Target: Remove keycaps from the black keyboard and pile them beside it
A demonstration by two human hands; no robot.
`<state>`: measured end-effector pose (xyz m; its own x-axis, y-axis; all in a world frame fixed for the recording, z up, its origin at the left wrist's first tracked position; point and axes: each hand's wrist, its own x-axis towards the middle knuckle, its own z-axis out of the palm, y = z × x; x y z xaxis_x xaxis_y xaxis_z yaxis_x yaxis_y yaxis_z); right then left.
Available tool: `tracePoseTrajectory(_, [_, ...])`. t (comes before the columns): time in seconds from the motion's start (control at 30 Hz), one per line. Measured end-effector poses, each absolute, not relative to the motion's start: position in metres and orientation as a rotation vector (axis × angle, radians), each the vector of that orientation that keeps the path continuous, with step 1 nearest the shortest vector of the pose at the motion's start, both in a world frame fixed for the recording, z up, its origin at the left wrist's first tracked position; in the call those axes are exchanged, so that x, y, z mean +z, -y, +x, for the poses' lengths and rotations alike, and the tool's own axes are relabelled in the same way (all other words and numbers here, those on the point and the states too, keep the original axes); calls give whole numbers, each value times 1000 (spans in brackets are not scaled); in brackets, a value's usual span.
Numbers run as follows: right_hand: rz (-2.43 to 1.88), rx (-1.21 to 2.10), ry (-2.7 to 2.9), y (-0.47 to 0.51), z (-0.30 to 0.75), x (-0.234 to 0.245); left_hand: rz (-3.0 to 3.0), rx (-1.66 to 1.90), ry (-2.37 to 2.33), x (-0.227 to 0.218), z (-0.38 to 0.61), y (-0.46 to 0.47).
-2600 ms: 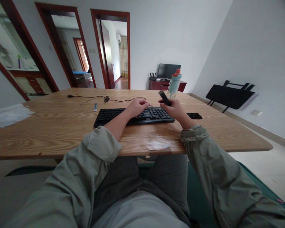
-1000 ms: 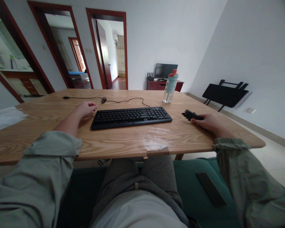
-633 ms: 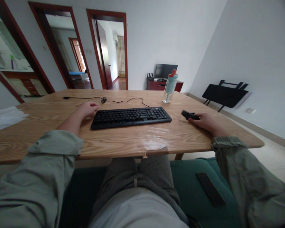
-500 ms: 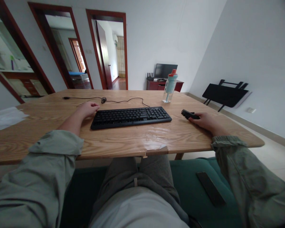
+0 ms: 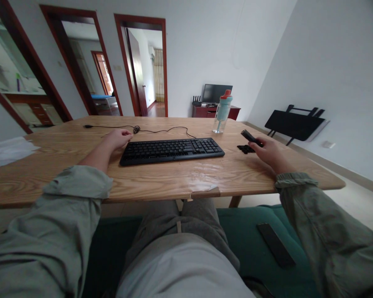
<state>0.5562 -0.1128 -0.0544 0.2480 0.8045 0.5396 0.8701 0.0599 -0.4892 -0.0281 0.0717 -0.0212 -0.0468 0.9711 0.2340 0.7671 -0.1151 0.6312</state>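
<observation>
A black keyboard [image 5: 172,151] lies across the table in front of me. My left hand [image 5: 119,138] rests by its far left corner, fingers curled in; whether anything is inside them is hidden. To the right of the keyboard, my right hand [image 5: 264,151] is closed around a short black bar-shaped object [image 5: 249,136], its far end tilted up above the tabletop. Below that end sits a small heap of black pieces [image 5: 245,149], too small to name for certain. The keyboard's thin black cable [image 5: 161,131] runs behind it to a knotted bundle [image 5: 136,129] and a plug [image 5: 87,126].
A clear bottle with a red cap [image 5: 222,111] stands behind the keyboard's right end. White paper or cloth [image 5: 10,151] lies on the wooden table [image 5: 161,182] at left. A dark flat object [image 5: 276,245] rests on the green seat [image 5: 239,225] beside my right leg.
My right hand has raised the black bar-shaped object off the table, uncovering the small black pieces beneath it. My left hand has barely shifted.
</observation>
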Motion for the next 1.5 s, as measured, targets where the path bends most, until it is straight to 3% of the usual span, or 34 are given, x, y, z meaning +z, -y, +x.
tracePoseTrajectory(0.17, [-1550, -163, 1481, 97, 506, -29, 2105, 968, -1743, -18, -11, -66])
tracePoseTrajectory(0.33, [-1265, 63, 1582, 60, 431, -4, 2240, 961, -1631, -15, 19, -54])
tracePoseTrajectory(0.5, [-1291, 188, 1710, 32, 381, 1, 2378, 908, -1431, -9, 67, -26])
tracePoseTrajectory(0.73, [-1377, 218, 1720, 30, 383, -15, 2637, 706, -1051, -17, 144, 3])
tracePoseTrajectory(1.5, [-1347, 0, 1634, 26, 388, -34, 2807, 552, -1035, -28, 201, -5])
